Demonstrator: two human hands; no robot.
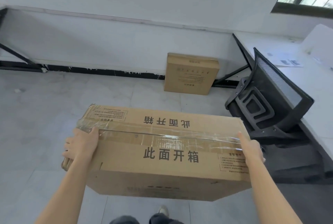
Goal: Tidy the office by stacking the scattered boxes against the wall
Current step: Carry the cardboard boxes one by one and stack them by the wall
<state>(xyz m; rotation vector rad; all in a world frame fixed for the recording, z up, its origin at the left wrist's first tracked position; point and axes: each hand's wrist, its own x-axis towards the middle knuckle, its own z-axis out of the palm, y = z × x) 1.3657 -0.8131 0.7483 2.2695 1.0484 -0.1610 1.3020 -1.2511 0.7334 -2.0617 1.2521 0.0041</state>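
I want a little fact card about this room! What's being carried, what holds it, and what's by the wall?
carried: large cardboard box, taped shut
left grip: on the box's left end
right grip: on its right end
by the wall: smaller cardboard box, upright against it
on the right: black mesh office chair beside white desk

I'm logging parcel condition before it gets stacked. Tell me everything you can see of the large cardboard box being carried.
The large cardboard box is brown corrugated card, long and shallow, printed with bold dark Chinese characters and small boxed text. Clear tape runs along its top seam and wraps the crumpled left end. It is carried roughly level, long side across the view. The left hand grips its left end; the right hand presses the right end, fingers mostly hidden.
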